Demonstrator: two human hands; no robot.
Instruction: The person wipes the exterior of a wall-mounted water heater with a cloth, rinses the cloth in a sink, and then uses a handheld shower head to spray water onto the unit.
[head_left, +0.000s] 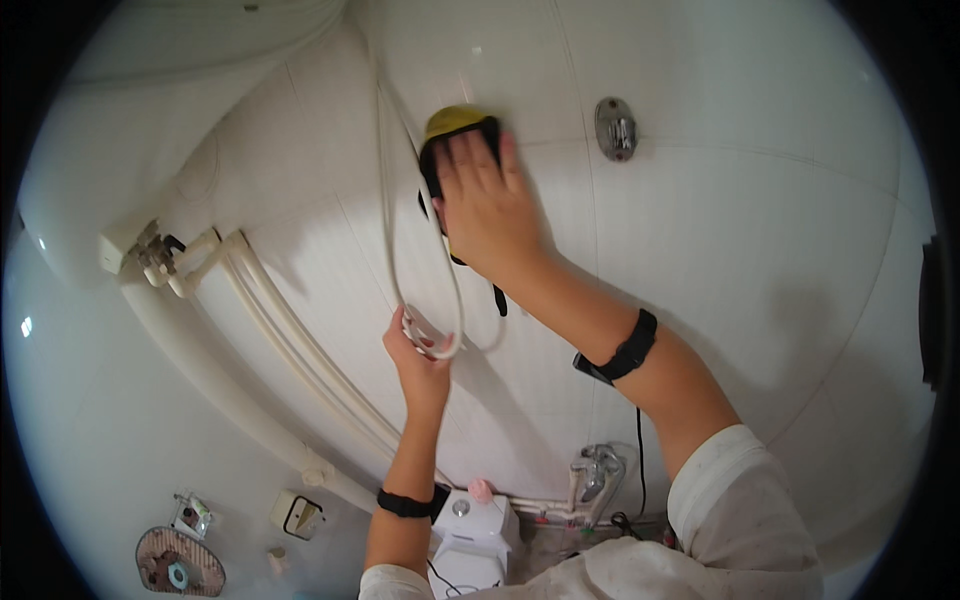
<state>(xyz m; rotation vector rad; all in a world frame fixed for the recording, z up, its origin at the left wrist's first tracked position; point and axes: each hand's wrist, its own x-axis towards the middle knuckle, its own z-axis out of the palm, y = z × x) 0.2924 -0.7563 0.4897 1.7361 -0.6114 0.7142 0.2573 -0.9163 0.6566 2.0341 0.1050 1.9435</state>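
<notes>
My right hand (487, 202) presses a yellow and black cloth (459, 124) flat against the white tiled wall (675, 247), its fingers spread over it. Lower and to the left, my left hand (421, 352) holds the bottom bend of a hanging white cable (390, 247), which loops down from above. One side of the loop passes in front of the cloth's left edge. A short black strip (500, 300) hangs below the cloth, beside my right wrist.
A chrome wall bracket (616, 129) is to the right. White pipes (292, 330) with a valve (156, 251) run down the left. Below are a white toilet (469, 540), a chrome mixer tap (598, 472), a pink object (480, 491) and a wall-mounted holder (296, 515).
</notes>
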